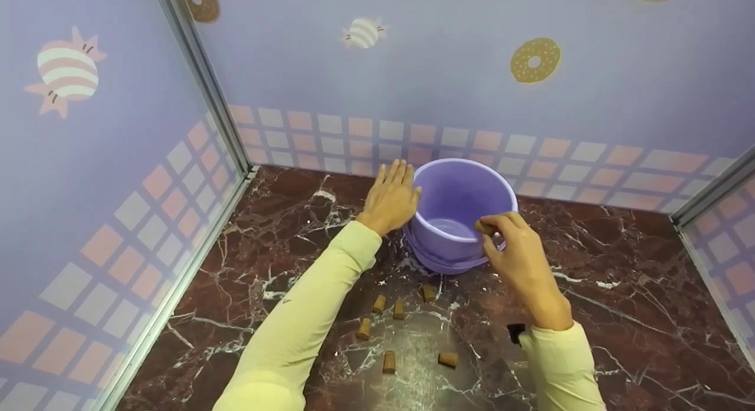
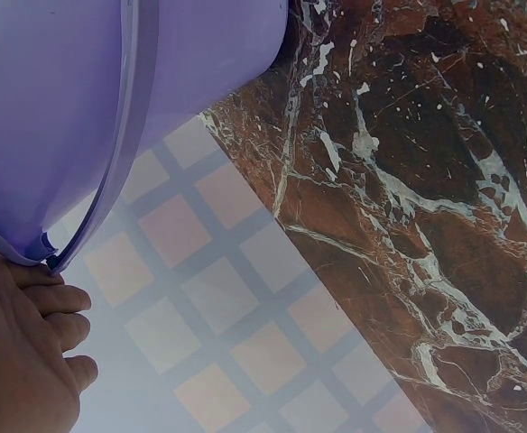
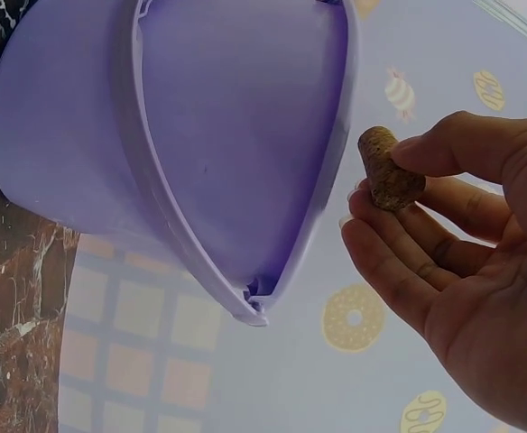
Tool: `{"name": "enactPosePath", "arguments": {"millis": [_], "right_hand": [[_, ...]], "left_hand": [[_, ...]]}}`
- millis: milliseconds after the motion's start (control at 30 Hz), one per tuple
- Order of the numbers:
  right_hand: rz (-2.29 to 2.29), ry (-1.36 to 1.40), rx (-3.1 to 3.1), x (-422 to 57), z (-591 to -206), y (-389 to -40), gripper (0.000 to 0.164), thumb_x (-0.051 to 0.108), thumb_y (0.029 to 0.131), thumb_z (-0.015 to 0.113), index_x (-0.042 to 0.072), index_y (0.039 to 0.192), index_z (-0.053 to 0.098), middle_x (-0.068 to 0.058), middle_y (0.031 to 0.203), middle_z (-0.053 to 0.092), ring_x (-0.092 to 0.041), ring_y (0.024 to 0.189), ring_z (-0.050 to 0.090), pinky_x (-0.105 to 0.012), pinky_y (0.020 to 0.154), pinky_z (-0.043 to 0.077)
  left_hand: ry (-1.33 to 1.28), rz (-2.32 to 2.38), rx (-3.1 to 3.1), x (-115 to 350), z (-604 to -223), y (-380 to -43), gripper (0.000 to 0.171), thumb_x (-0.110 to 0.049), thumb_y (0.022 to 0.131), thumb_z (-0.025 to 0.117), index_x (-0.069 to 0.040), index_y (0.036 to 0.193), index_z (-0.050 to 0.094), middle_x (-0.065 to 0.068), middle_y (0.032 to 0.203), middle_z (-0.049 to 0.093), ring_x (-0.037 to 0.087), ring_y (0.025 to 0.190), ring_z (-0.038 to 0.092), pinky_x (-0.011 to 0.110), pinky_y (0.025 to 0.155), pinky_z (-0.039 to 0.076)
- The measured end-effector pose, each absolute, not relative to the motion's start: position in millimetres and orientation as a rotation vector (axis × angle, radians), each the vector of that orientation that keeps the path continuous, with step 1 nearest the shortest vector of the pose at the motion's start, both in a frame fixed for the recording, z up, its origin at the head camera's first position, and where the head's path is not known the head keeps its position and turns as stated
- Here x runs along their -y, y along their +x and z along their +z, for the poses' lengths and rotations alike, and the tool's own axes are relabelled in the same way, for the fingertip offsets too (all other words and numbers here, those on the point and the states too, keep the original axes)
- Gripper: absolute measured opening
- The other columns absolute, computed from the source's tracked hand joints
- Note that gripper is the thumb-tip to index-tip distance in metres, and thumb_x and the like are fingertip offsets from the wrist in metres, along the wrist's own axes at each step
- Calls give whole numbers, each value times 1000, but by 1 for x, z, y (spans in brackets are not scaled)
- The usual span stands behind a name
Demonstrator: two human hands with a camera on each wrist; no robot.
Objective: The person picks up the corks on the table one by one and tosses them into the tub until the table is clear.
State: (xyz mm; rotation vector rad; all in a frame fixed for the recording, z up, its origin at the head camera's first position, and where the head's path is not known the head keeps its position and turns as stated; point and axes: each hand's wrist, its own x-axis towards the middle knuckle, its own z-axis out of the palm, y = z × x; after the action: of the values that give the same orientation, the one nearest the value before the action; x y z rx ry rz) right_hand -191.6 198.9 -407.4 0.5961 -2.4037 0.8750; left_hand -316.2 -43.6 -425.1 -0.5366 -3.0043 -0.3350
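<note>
A purple bucket (image 1: 442, 249) stands upright on the dark marbled surface, its handle (image 3: 160, 194) hanging down on the near side. My left hand (image 1: 390, 199) touches the bucket's left side by the rim, fingers fairly straight; in the left wrist view, that hand (image 2: 29, 352) is beside the handle's joint. Between thumb and fingers, my right hand (image 1: 522, 255) pinches a cork (image 3: 392, 171) over the near right part of the rim. Several other corks lie in front of the bucket, among them one cork (image 1: 427, 293) close to its base and another cork (image 1: 447, 359) nearer me.
Behind the bucket rises a lilac back wall (image 1: 442, 75) with donut and candy prints. A left side panel (image 1: 118, 163) and a right side panel (image 1: 731, 257) flank the marbled surface (image 1: 625, 316). A small black object (image 1: 515, 333) shows at my right wrist.
</note>
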Motion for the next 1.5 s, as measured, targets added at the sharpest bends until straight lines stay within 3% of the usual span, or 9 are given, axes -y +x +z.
{"name": "enactPosePath", "arguments": {"millis": [200,400,1267,1500], "right_hand": [[875,605,2413,-198,-409,-201,24,-16,85,73,-9,108,73,-17,103,69,-31,91,72,-44,78,61],[893,597,2449,-196,-410,-208,24,-15,87,71,-9,110,73,-18,104,69,-32,89,70,-48,78,61],[862,646,2480,-192,-416,-223,20,-13,85,73,-8,105,73,-19,101,67,-32,85,68,-45,75,60],[849,626,2492,-192,-415,-223,23,-12,86,72,-12,109,71,-24,102,66,-39,87,68,-53,79,59]], "left_hand": [[-534,-329,2994,44,-424,-316,63,-36,116,31,3,166,25,18,174,19,30,162,10,42,130,-7],[-535,-324,2996,44,-424,-316,63,-36,116,31,3,165,25,19,173,19,30,162,10,42,130,-6],[-531,-360,3001,44,-426,-316,63,-35,116,31,2,166,24,18,174,18,29,162,9,41,130,-9],[-533,-361,3000,43,-426,-316,63,-35,116,32,2,166,24,18,174,18,30,162,9,41,130,-8]]}}
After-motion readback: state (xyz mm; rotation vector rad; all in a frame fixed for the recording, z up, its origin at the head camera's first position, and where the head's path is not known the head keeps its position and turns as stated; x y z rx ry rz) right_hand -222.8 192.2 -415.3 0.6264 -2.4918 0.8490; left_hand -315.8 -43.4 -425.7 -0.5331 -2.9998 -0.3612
